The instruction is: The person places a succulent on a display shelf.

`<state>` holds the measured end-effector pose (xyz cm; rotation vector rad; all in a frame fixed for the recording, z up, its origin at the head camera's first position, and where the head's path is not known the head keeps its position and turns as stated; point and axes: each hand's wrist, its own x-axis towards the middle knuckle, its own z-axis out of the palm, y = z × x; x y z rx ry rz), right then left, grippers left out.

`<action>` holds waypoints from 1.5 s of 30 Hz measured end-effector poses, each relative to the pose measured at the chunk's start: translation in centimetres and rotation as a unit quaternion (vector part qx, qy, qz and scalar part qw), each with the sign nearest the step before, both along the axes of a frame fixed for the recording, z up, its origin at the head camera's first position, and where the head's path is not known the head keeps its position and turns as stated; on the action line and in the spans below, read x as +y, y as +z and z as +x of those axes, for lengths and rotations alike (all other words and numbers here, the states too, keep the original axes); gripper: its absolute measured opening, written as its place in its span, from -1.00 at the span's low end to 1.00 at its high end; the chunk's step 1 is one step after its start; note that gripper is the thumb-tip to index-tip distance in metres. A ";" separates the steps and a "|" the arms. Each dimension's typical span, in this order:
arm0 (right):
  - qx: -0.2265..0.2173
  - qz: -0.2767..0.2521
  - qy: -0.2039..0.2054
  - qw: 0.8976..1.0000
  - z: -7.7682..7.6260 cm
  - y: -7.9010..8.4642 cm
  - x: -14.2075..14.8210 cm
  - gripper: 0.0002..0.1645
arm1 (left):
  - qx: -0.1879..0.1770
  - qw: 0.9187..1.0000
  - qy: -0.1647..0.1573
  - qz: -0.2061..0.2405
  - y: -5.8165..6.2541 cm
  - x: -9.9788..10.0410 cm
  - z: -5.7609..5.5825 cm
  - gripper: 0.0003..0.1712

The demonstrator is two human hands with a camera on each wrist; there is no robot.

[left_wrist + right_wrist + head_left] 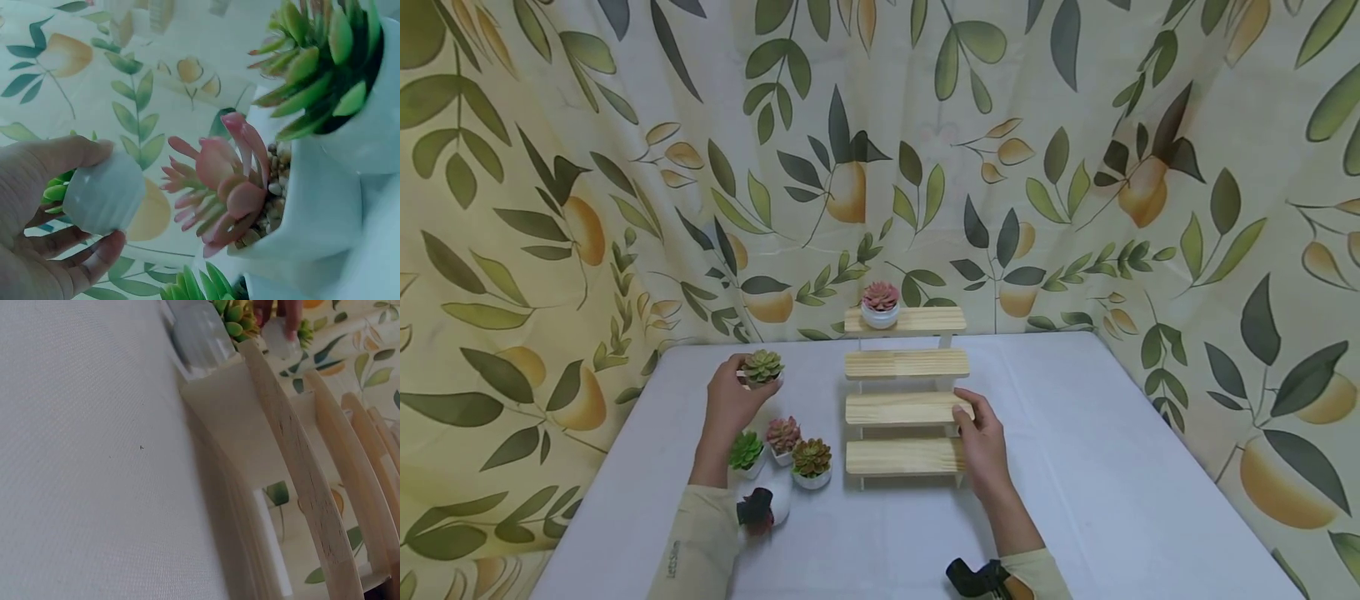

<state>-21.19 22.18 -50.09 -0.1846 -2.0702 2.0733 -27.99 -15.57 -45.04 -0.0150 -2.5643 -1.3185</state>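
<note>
My left hand (730, 408) pinches a small white pot (103, 194) between thumb and fingers, raised off the table at the left. A pale green rosette succulent (763, 366) sits in that pot. My right hand (987, 442) grips the right end of a tiered wooden display stand (902, 408), thumb and index finger at its third step from the top. A pink succulent (880, 297) in a round white pot stands on the stand's top step, toward the left.
Left of the stand are a bright green succulent (747, 450), a pinkish-red succulent (783, 435) and a brownish-green succulent (812, 458), all in white pots. Another white pot (781, 500) is partly hidden by the left wrist camera (756, 507). Patterned cloth (910, 167) hangs behind the table.
</note>
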 end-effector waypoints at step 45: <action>0.005 -0.001 -0.010 1.000 -0.2 -0.1 -0.1 -0.61 | 0.081 0.982 -0.111 0.128 4.9 7.7 1.6 -0.25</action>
